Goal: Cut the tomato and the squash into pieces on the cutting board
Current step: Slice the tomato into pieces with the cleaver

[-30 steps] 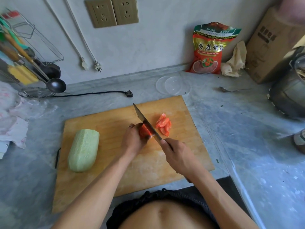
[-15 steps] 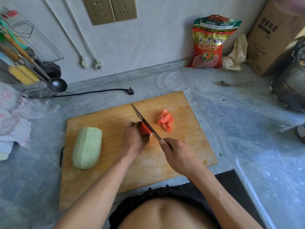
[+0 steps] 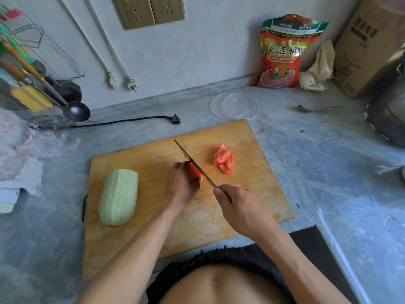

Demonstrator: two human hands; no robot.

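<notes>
A wooden cutting board (image 3: 153,233) lies on the grey counter. My left hand (image 3: 179,185) holds down a red tomato piece (image 3: 194,172) near the board's middle. My right hand (image 3: 238,207) grips the handle of a knife (image 3: 192,162), whose blade rests against the right side of that piece. A small pile of cut tomato slices (image 3: 224,159) lies to the right of the blade. A peeled pale green squash (image 3: 119,194) lies whole on the board's left part, apart from both hands.
A clear plastic lid (image 3: 235,105) sits just behind the board, a black plug and cable (image 3: 175,119) to its left. A red snack bag (image 3: 282,53), cardboard box (image 3: 368,44), spoon (image 3: 315,109) and dark pot (image 3: 388,115) stand at the right. Utensil rack with ladle (image 3: 76,110) at left.
The view has shifted slightly. The blade now sits further left on the held tomato piece, leaving a wider gap to the pile of slices. The squash has not moved.
</notes>
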